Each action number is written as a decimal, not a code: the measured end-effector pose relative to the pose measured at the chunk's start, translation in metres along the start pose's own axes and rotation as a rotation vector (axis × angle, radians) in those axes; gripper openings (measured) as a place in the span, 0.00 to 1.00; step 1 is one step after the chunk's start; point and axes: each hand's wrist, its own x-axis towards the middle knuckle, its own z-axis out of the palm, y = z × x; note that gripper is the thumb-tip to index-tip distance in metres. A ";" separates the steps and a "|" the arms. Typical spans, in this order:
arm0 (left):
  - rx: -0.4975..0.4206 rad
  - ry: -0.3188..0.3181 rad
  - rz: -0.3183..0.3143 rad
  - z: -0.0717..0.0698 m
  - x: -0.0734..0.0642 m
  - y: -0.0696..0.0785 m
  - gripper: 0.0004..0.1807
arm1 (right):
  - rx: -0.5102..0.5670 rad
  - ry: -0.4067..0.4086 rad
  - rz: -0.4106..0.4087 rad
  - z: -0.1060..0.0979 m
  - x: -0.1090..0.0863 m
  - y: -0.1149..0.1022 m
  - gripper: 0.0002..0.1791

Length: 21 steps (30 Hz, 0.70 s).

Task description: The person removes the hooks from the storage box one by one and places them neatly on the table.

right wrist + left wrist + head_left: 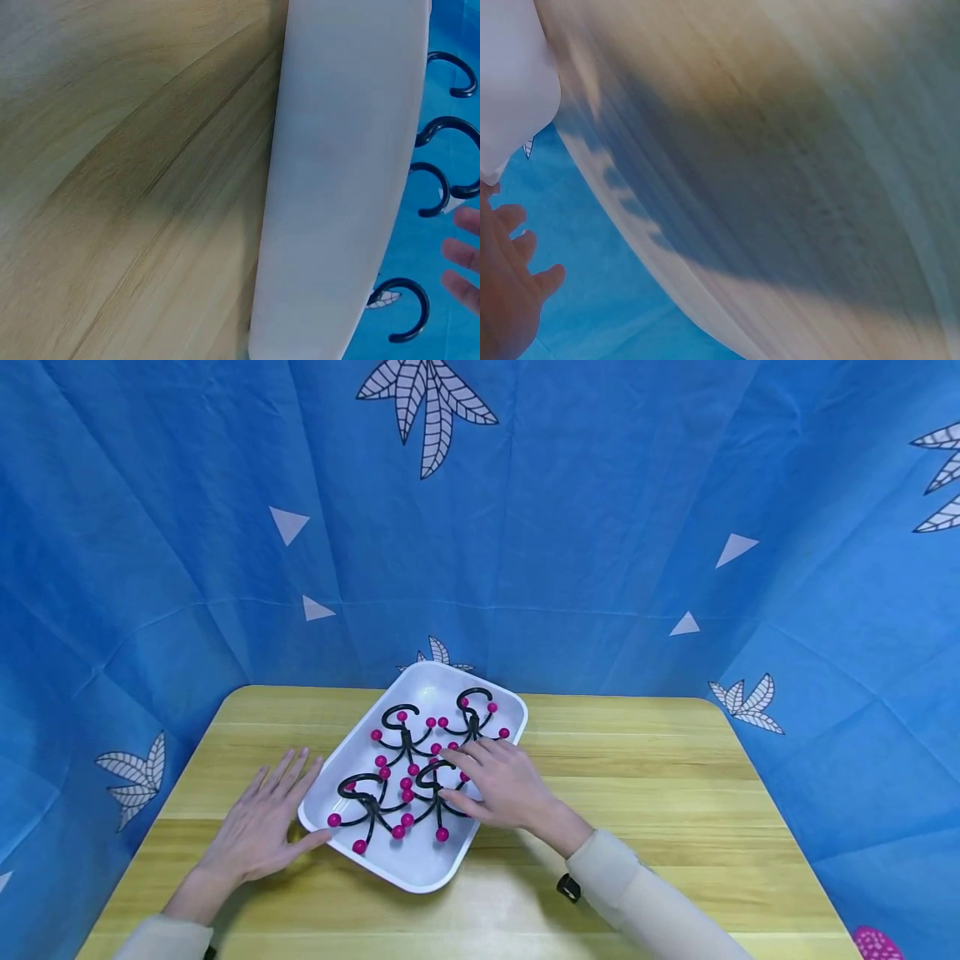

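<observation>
Several black hook hangers, each with a curved top hook and splayed prongs tipped with pink balls, lie in a white tray (416, 870). A front-right hanger (437, 797) is nearest my right hand (498, 783), which reaches over the tray's right side with thumb and fingers apart. In the right wrist view its fingers (463, 256) look clear of the black hooks (409, 311). My left hand (258, 827) has its fingers spread beside the tray's left side, the thumb at the rim near the front-left hanger (372, 807).
The tray stands slantwise on a light wooden table (637, 793). Two more hangers, a back-left one (406, 739) and a back-right one (473, 722), lie further back in it. A blue patterned cloth (570, 527) hangs behind and at both sides.
</observation>
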 end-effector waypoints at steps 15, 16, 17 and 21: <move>-0.002 -0.027 -0.006 -0.003 0.000 0.001 0.59 | -0.039 0.041 -0.045 0.015 0.017 0.002 0.21; -0.001 -0.028 -0.008 -0.003 0.000 0.001 0.59 | -0.045 0.037 -0.045 0.015 0.018 0.001 0.20; 0.000 -0.032 -0.010 -0.003 0.001 0.001 0.59 | -0.050 0.032 -0.047 0.015 0.018 0.001 0.19; 0.003 -0.040 -0.013 -0.004 0.001 0.002 0.59 | -0.050 0.029 -0.056 0.013 0.020 0.000 0.15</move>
